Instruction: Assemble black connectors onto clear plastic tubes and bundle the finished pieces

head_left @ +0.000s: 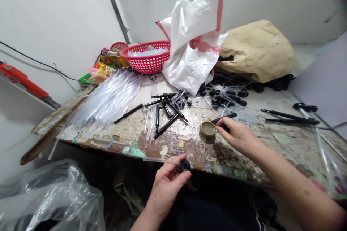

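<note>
My left hand (170, 178) is closed on a black round fitting (185, 165), just off the table's front edge. A clear plastic tube (155, 159) runs leftward from that hand beside the fitting. Over the table, my right hand (234, 133) pinches at the right rim of a small round dish (205, 132) with some clear liquid in it. What sits between those fingertips is too small to make out. Behind the right hand's fingers lies a black rod-like tube (229, 116). Several more black tubes (168, 126) are scattered left of the dish, with short clear tubes among them.
A bundle of long clear tubes (105, 97) covers the worn table's left side. At the back stand a red basket (146, 65), a white sack (187, 57) and a brown paper bag (260, 50). Black fittings (225, 99) lie piled before them. Clear plastic wrap (54, 195) fills the lower left.
</note>
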`<state>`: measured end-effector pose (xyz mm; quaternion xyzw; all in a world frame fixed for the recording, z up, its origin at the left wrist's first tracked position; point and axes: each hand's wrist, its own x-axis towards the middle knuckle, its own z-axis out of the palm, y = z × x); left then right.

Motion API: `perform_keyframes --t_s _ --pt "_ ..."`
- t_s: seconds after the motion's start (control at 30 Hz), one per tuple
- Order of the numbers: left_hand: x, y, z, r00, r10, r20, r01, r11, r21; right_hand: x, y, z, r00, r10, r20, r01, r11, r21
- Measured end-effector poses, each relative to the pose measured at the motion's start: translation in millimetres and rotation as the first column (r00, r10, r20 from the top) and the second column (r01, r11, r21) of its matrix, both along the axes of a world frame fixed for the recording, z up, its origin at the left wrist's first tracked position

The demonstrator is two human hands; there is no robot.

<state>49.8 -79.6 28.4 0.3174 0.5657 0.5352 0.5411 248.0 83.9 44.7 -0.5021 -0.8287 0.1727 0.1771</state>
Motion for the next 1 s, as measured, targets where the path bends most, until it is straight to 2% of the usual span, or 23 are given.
perform_keyframes --t_s 0.17,0.27,0.33,0.4,0.47,0.57,0.63,0.8,1.0 --pt "1.5 1.4 -1.8 1.000 -0.004 0.017 0.005 1.000 -0.002 0.1 2.7 -2.8 1.000 0.007 0.017 -0.007 1.000 -0.009" --pt "3.7 2.0 -2.7 1.000 0.015 0.021 -0.015 1.000 -0.007 2.9 -2.8 7.5 0.995 -0.060 -0.083 0.058 0.998 -0.029" --pt "4.1 2.0 -3.8 0.999 0.035 0.000 -0.035 0.999 -0.007 4.9 -9.4 14.3 0.967 -0.146 -0.206 0.126 0.986 -0.108" --pt "3.6 1.7 -5.1 0.998 0.062 -0.033 -0.062 0.998 0.008 5.8 -18.0 17.2 0.902 -0.212 -0.377 0.103 0.951 -0.291" --pt "3.2 1.3 -6.1 0.993 0.084 -0.079 -0.082 0.996 0.031 4.6 -28.9 15.6 0.794 -0.277 -0.541 -0.017 0.880 -0.475" --pt "3.6 1.4 -6.3 0.989 0.120 -0.082 -0.117 0.992 0.044 -1.1 -48.3 8.8 0.662 -0.363 -0.656 -0.157 0.788 -0.595" --pt "4.2 2.0 -5.4 0.988 0.152 -0.014 -0.152 0.988 0.024 -6.5 -61.6 4.9 0.647 -0.389 -0.656 -0.194 0.748 -0.635" --pt "3.1 2.7 -3.4 0.961 0.224 0.164 -0.215 0.974 -0.071 -20.0 -86.3 3.4 0.672 -0.413 -0.615 -0.242 0.662 -0.709" --pt "0.1 0.4 -5.8 0.901 0.280 0.331 -0.290 0.957 -0.020 -27.1 -94.9 4.4 0.664 -0.432 -0.610 -0.269 0.623 -0.735"
